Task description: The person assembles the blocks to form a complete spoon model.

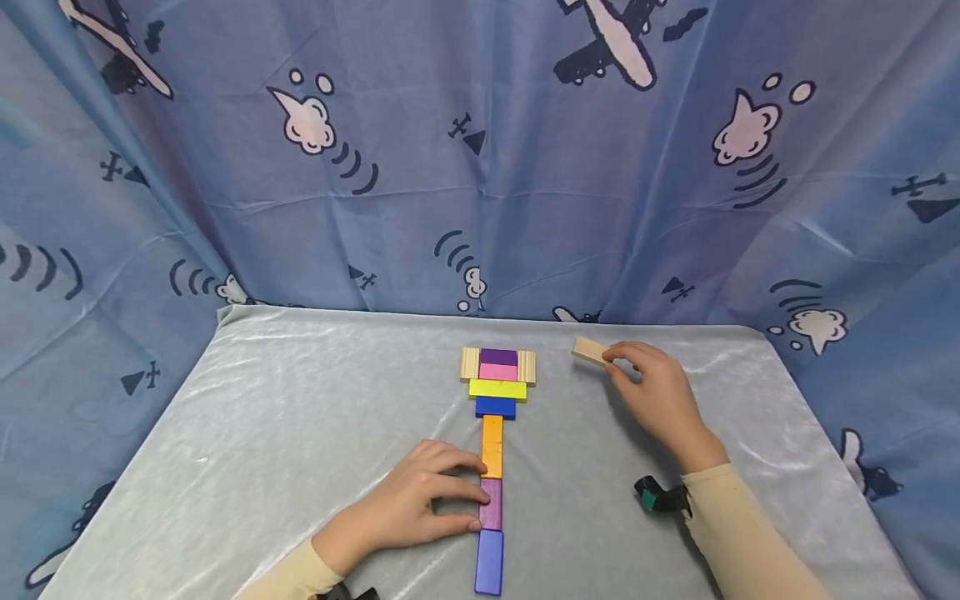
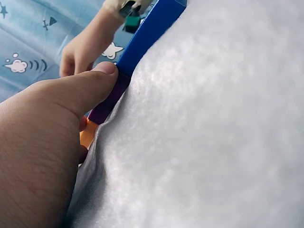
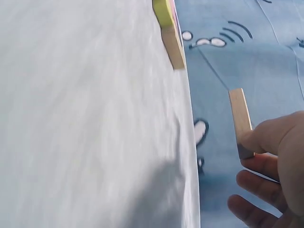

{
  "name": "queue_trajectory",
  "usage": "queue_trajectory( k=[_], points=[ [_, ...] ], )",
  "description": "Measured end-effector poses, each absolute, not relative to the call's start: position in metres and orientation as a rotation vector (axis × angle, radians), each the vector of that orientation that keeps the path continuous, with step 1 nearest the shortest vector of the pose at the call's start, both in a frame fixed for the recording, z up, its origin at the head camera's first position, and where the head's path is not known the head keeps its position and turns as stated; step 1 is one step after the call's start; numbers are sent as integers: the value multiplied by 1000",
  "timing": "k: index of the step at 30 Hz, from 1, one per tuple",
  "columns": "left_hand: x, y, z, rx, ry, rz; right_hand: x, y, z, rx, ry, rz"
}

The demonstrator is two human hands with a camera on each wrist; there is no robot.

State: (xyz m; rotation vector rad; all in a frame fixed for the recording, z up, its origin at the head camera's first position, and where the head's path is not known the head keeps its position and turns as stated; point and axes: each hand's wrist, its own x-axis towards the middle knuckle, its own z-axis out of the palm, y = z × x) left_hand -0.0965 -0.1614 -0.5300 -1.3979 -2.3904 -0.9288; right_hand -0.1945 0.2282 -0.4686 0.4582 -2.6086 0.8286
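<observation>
My right hand (image 1: 660,400) pinches one end of a plain wooden block (image 1: 590,351), held up over the table to the right of a row of blocks. In the right wrist view the thumb lies over the wooden block (image 3: 241,118), and the other fingers are spread below. My left hand (image 1: 416,500) rests beside the row with fingers extended. Its fingertips touch the orange block (image 1: 492,446) and the purple block (image 1: 491,496), and its thumb (image 2: 97,85) lies near where the purple block meets the periwinkle-blue block (image 1: 489,563).
Ahead in the row lie a blue block (image 1: 496,407), a yellow block (image 1: 498,389), a pink block (image 1: 498,372) and a dark purple block (image 1: 498,357), flanked by wooden blocks (image 1: 527,367). A grey cloth (image 1: 300,417) covers the table; a blue printed curtain (image 1: 412,167) hangs behind.
</observation>
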Motion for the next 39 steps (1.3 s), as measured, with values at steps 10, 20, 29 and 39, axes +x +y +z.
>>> queue_trajectory(
  k=[10, 20, 29, 39],
  points=[
    [-98, -162, -527, -1394, -2387, -921, -229, 173, -470, 504, -2651, 919],
    [-99, -158, -527, -1405, -2401, -905, -254, 137, -483, 512, -2731, 1002],
    [-101, -159, -526, -1407, -2406, -904, -266, 120, -489, 512, -2759, 979],
    [-99, -164, -527, -1395, -2413, -890, -269, 111, -494, 545, -2830, 992]
  ],
)
